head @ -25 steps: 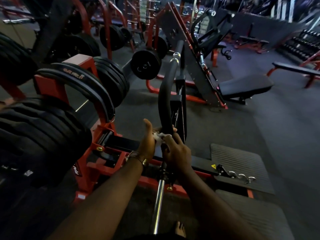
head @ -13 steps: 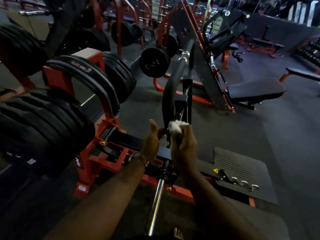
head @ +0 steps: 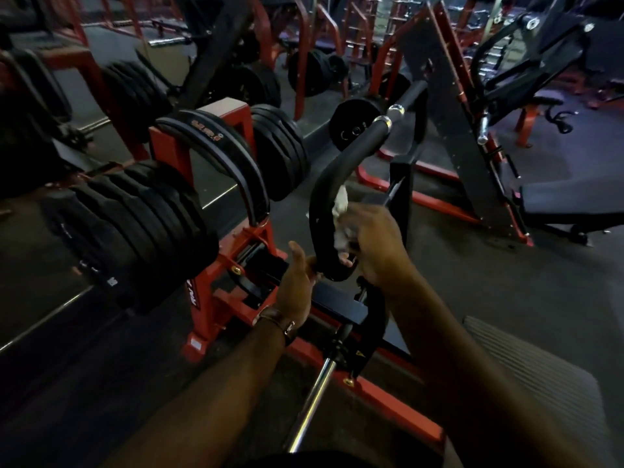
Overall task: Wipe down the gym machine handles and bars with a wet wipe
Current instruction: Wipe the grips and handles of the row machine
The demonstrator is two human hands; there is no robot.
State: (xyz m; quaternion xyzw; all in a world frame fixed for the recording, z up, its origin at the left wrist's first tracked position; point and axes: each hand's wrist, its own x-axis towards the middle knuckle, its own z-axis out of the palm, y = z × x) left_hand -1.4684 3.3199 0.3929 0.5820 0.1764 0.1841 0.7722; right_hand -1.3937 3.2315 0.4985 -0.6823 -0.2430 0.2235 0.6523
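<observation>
Both grips (head: pixel 297 282) (head: pixel 374 238) curled, arms outstretched.

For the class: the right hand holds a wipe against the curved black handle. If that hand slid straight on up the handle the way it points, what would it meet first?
Probably the chrome collar atop the curved black handle, ahead of the right hand and wipe; depth is uncertain.

We note the right hand (head: pixel 374 241) is motion-blurred, and its fingers are not separable. It covers most of the wet wipe (head: pixel 341 211), so how the wipe is held is unclear. The left hand (head: pixel 297 285) reaches behind the padded handle (head: pixel 324 204), which hides its fingertips. Both forearms run off the lower edge. Left of the handle, the weight plates (head: pixel 141 217) merge into shadow.
</observation>
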